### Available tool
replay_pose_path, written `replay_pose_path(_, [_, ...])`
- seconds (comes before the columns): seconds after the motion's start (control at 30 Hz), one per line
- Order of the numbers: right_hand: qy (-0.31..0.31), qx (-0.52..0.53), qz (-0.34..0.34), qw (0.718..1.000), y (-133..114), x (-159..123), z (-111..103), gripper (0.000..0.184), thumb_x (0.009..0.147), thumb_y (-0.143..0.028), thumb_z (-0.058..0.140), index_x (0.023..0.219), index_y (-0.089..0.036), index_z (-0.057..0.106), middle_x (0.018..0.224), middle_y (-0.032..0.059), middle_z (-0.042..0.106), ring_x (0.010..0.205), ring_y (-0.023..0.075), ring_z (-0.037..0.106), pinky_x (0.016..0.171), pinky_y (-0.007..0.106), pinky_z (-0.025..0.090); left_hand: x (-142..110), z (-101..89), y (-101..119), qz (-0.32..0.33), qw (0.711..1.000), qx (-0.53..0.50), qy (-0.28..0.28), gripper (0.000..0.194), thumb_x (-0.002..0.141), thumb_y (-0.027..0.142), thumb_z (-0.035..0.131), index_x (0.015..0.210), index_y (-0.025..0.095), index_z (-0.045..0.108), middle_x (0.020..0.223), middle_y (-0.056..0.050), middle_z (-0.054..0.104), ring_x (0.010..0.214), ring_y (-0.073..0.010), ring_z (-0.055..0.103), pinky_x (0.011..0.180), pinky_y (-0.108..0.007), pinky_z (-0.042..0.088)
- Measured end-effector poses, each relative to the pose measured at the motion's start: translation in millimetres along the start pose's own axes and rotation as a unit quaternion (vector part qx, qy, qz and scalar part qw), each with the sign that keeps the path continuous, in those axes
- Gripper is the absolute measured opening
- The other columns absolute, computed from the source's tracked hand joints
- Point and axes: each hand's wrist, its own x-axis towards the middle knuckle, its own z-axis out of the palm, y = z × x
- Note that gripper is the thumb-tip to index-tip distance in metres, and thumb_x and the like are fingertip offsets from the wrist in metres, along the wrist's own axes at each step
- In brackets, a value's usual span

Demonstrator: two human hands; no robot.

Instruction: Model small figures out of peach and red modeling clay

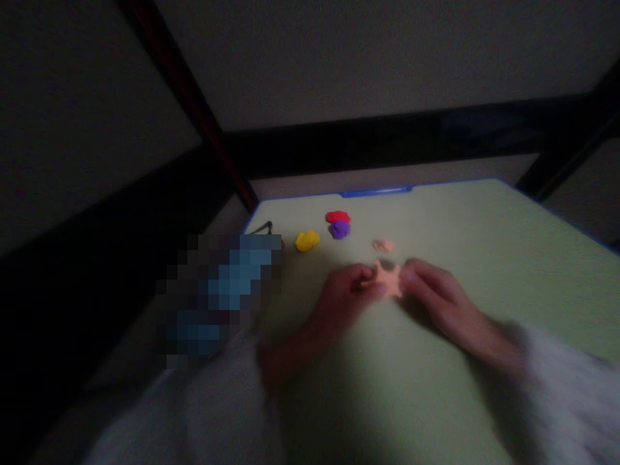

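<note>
Head view: I am pinching a flat orange clay piece (388, 278) between my left hand (346, 290) and right hand (431, 287), both grips grasping its edges, just above the green table (484, 258). Beyond it are lying a small orange bit (383, 245), then yellow (307, 240), purple (340, 229) and red (338, 216) lumps.

both hands (346, 294) (433, 290) pinching peach clay (387, 276)

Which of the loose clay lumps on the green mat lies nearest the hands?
The small peach clay scrap, just beyond the peach clay piece held by both hands; the yellow, red and purple lumps lie farther.
</note>
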Motion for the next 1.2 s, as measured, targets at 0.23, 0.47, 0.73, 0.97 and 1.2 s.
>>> replay_pose_path(0.23, [-0.006, -0.017, -0.003, 1.0, 0.5, 0.1, -1.0, 0.029, 0.09, -0.036, 0.044, 0.067, -0.019, 0.046, 0.061, -0.0046, 0.039, 0.051, 0.008, 0.032, 0.046, 0.022, 0.025, -1.1, 0.8, 3.1, -0.025, 1.0, -0.016, -0.007, 0.015, 0.07, 0.028, 0.059, 0.068, 0.013, 0.056, 0.067, -0.001, 0.057, 0.065, -0.0119, 0.05, 0.06, -0.024, 0.038])
replay_pose_path(0.47, [0.038, -0.028, -0.039, 0.998, 1.1, -0.3, -2.2, 0.028, 0.091, -0.035, 0.042, 0.07, -0.019, 0.048, 0.063, -0.0032, 0.043, 0.056, 0.0102, 0.04, 0.052, 0.024, 0.033, -0.5, -0.2, 4.2, -0.024, 0.999, -0.03, 0.006, 0.017, 0.07, 0.03, 0.058, 0.064, 0.014, 0.055, 0.061, 0.001, 0.053, 0.059, -0.0094, 0.045, 0.056, -0.022, 0.034])
replay_pose_path(0.73, [0.038, -0.328, -0.288, 0.899, -6.0, -5.1, -15.5, 0.013, 0.088, -0.019, 0.048, 0.091, -0.016, 0.06, 0.072, 0.0038, 0.056, 0.065, 0.0143, 0.053, 0.058, 0.026, 0.042, 0.9, -2.1, 4.8, -0.019, 1.0, 0.001, -0.001, 0.019, 0.069, 0.033, 0.057, 0.063, 0.014, 0.056, 0.062, 0.0, 0.055, 0.062, -0.0118, 0.048, 0.059, -0.023, 0.036])
replay_pose_path(0.97, [0.043, -0.393, -0.345, 0.851, -4.9, -3.2, -17.7, 0.016, 0.088, -0.019, 0.048, 0.085, -0.012, 0.062, 0.067, 0.0053, 0.056, 0.06, 0.0147, 0.052, 0.054, 0.026, 0.041, 1.6, -2.9, 3.1, -0.013, 1.0, 0.015, -0.015, 0.021, 0.07, 0.033, 0.057, 0.06, 0.014, 0.057, 0.062, -0.001, 0.056, 0.062, -0.0119, 0.048, 0.059, -0.023, 0.036])
replay_pose_path(1.2, [0.053, -0.419, -0.347, 0.837, -4.7, -3.1, -19.9, 0.018, 0.089, -0.023, 0.047, 0.088, -0.013, 0.063, 0.067, 0.0046, 0.056, 0.059, 0.0137, 0.051, 0.054, 0.026, 0.039, 0.1, -2.5, 5.6, -0.02, 1.0, -0.005, -0.014, 0.019, 0.07, 0.031, 0.057, 0.062, 0.014, 0.057, 0.062, 0.0, 0.055, 0.062, -0.0112, 0.048, 0.059, -0.023, 0.036])
